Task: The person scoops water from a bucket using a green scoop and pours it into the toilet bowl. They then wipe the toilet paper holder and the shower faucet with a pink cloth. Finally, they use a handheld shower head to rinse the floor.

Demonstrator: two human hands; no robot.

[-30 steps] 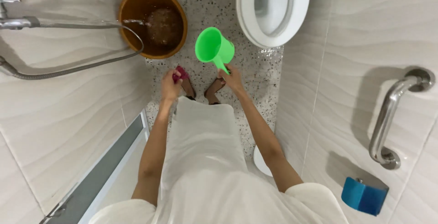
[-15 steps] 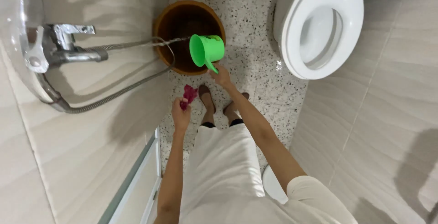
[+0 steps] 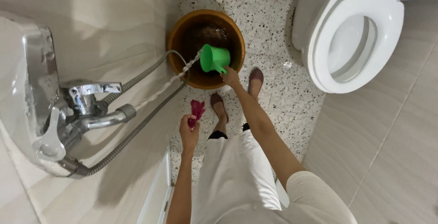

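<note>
Here the green plastic scoop (image 3: 214, 58) is held by its handle in the right hand (image 3: 231, 76), whose fingers are clenched round that handle; the scoop lies tipped on its side, its mouth turned toward the wall with the tap, and it hangs inside the rim of the brown bucket (image 3: 175, 32), over the dark water in it. A thin stream of water (image 3: 169, 82) runs slantwise from the chrome tap (image 3: 91, 110) toward the scoop's mouth and the bucket. The left hand (image 3: 189, 133) is lower in the picture, well apart from the bucket, and it grips a small dark pink thing (image 3: 197, 110), perhaps a cloth, which sticks up out of the closed fist; what exactly it is cannot be told. Between the two hands the person's two feet (image 3: 219, 107) stand on the speckled floor (image 3: 278, 101), the toes just beside the bucket's near edge. The person wears a pale garment (image 3: 237, 178) that fills the bottom of the view. A ribbed metal hose (image 3: 137, 130) loops from the tap down along the pale tiled wall (image 3: 91, 23). To the right of the bucket stands a white toilet (image 3: 328, 32) with its seat down and lid up, close to the bucket but not touching it. Beyond it the right wall is tiled in beige.
</note>
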